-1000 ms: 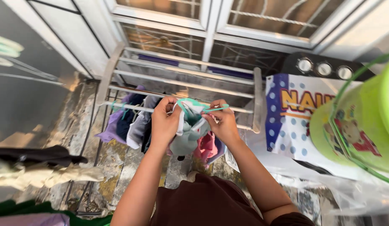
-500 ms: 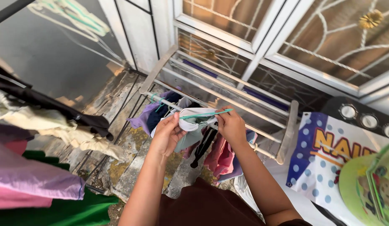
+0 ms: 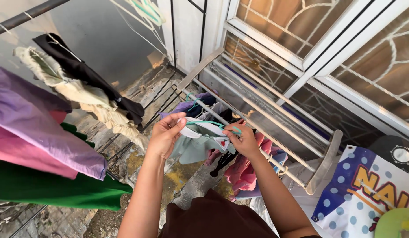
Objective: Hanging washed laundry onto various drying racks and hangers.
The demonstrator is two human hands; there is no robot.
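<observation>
Nearest the camera, both forearms reach out from a dark brown top toward the middle of the view. The left hand (image 3: 165,134) pinches the top edge of a small pale green garment (image 3: 196,145), thumb and fingers closed on the cloth. The right hand (image 3: 242,140) is closed on the garment's other side and on a thin teal hanger (image 3: 213,124) that runs across its top. The garment hangs between the two hands, just above the near rail of the rack (image 3: 257,114).

Compared with a second ago, the garment looks more spread out: it was then bunched between the hands with the hanger looped over it, and now it hangs flatter with the hanger lying along its upper edge. That suggests the hanger is being worked into the piece. The view has also swung left, so the green bucket at 3 o'clock has nearly gone and only the dotted bag (image 3: 367,194) shows at 4 o'clock.

At 9 o'clock, newly in view, hang a purple cloth (image 3: 41,128), a green cloth (image 3: 54,187), a cream cloth (image 3: 87,99) and a black one (image 3: 87,77). Beyond the hands, pink and purple pieces drape on the rack. Farthest, at 1 o'clock, stands the white window grille (image 3: 345,57).
</observation>
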